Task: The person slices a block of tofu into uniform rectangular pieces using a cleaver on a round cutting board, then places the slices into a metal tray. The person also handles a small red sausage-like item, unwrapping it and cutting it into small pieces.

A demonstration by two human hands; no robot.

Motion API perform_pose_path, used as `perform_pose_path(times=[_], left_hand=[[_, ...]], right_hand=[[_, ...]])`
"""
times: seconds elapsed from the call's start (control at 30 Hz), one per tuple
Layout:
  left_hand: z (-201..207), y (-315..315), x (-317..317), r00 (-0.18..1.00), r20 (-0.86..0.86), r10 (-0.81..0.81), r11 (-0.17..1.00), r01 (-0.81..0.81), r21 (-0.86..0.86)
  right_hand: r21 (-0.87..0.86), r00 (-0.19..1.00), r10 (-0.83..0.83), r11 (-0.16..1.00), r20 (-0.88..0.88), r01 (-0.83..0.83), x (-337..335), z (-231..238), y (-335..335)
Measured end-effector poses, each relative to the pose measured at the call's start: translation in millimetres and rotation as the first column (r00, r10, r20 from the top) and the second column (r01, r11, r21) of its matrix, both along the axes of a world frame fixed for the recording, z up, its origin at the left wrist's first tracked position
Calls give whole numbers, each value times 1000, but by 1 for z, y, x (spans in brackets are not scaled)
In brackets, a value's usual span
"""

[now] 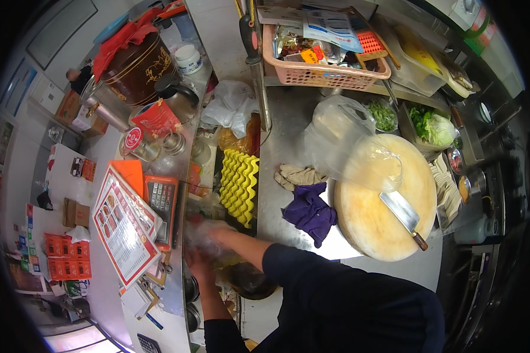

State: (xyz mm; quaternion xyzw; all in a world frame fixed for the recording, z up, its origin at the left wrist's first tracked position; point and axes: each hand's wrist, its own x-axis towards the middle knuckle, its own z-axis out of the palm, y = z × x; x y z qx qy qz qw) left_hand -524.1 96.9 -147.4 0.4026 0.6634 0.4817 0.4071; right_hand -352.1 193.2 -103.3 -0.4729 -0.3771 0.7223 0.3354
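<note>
Both my hands reach into the low gap between the counter with the menus and the steel worktop. My right hand (218, 234) is at a hazy, see-through plastic bag (199, 234), its fingers blurred and partly hidden. Just below it, my left hand (199, 265) is raised against the same plastic, with the fingers too unclear to read. Beside my right forearm is a dark round pot or bowl (250, 282). A yellow egg tray (239, 185) stands on edge just beyond my right hand.
On the steel worktop (282, 138) are a purple cloth (311, 213) and a round chopping board (359, 226) bearing a cleaver (401, 213). A pink basket (330, 76) sits on the shelf behind. Laminated menus (121, 229) and a red-edged scale (161, 206) lie left.
</note>
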Motion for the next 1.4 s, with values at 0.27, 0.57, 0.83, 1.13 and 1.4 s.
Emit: perform_pose_path(times=[0.27, 0.57, 0.83, 1.13, 1.4], left_hand=[[-28, 43, -27, 57, -982, -182, 933, 324, -154], [-31, 40, -52, 112, -812, -573, 807, -98, -583], [-9, -38, 4, 868, -1, 496, 868, -496, 23], [13, -134, 52, 536, 723, 437, 832, -547, -97], [14, -144, 44, 478, -717, -507, 794, -63, -604]], right_hand=[[-213, 996, 71, 974, -56, -82, 86, -36, -29], [280, 999, 47, 959, -10, -42, 130, -5, -43], [-502, 972, -233, 839, 20, 211, 253, 15, -135], [-258, 959, -200, 955, -199, 145, 331, 83, -200], [-164, 930, -148, 982, -336, 97, 346, 119, -236]])
